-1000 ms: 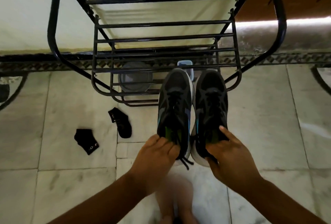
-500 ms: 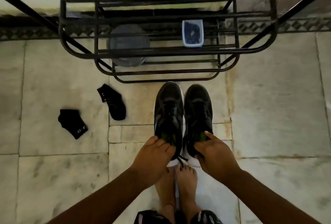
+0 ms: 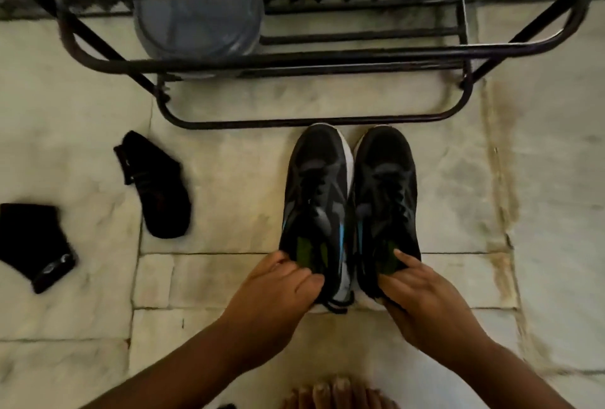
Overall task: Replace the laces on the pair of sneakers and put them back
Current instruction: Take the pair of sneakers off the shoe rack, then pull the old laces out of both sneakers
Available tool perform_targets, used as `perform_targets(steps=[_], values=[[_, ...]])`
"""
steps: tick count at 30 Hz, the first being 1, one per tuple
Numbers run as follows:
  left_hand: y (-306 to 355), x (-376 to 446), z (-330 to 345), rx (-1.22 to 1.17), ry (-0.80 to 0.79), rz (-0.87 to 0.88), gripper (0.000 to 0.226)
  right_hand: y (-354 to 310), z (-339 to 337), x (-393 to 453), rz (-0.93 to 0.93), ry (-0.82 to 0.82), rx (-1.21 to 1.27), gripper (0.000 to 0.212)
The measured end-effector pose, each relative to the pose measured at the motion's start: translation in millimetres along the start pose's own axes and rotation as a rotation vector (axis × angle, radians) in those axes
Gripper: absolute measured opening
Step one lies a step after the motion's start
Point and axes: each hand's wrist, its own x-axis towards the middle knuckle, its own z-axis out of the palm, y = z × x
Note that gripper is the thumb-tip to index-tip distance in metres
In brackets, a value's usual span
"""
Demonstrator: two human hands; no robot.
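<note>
Two black sneakers with white soles, blue side marks and green insoles stand side by side on the stone floor, toes toward the rack. My left hand (image 3: 278, 284) grips the heel collar of the left sneaker (image 3: 316, 199). My right hand (image 3: 422, 294) grips the heel collar of the right sneaker (image 3: 386, 192), thumb inside the opening. Black laces run up both shoes, and a lace end (image 3: 337, 305) trails behind the heels. The toes nearly touch the lowest bar of the black metal shoe rack (image 3: 311, 122).
Two black socks lie on the floor to the left, one sock (image 3: 157, 186) near the rack and the other sock (image 3: 31, 245) at the frame's edge. A grey round container (image 3: 196, 6) sits under the rack. My bare toes (image 3: 330, 392) show at the bottom.
Both hands have carried the sneakers down from in front of the rack's shelves to the floor just before its lowest bar. The view has dropped closer to the floor.
</note>
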Motion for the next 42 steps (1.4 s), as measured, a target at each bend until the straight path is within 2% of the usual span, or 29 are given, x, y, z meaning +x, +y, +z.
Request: perform_targets(steps=[3, 7, 11, 19, 22, 24, 27, 31, 35, 39, 42], values=[[-12, -2, 13, 0.038, 0.022, 0.054, 0.020, 5, 12, -2, -0.023, 0.055, 0.010, 0.008], [-19, -1, 28, 0.097, 0.078, 0.122, 0.023, 10, 17, 1, -0.122, 0.134, 0.028, 0.011], [-20, -4, 44, 0.128, 0.171, 0.126, 0.023, 14, 21, 2, -0.151, 0.126, -0.005, 0.011], [4, -13, 46, 0.161, 0.247, -0.007, 0.032, -4, 9, 5, -0.040, 0.017, -0.117, 0.021], [11, -11, 44, 0.165, 0.284, -0.075, 0.053, -10, 3, 7, -0.026, -0.015, -0.174, 0.030], [18, -14, 41, 0.164, 0.257, -0.124, 0.058, -14, -4, 4, 0.019, -0.100, -0.206, 0.041], [29, -24, 34, 0.234, 0.156, -0.186, 0.054, -28, -16, -2, 0.036, -0.205, -0.267, 0.045], [34, -44, 35, 0.258, 0.134, -0.373, 0.051, -51, -23, -19, 0.053, -0.268, -0.235, 0.053], [39, -55, 36, 0.094, 0.142, -0.442, 0.044, -54, -24, -36, 0.032, -0.263, -0.212, 0.068], [46, -48, 30, -0.083, 0.156, -0.435, 0.049, -55, -20, -33, 0.035, -0.178, -0.119, 0.068], [51, -43, 33, -0.203, 0.198, -0.452, 0.036, -55, -11, -28, 0.003, -0.128, -0.142, 0.065]])
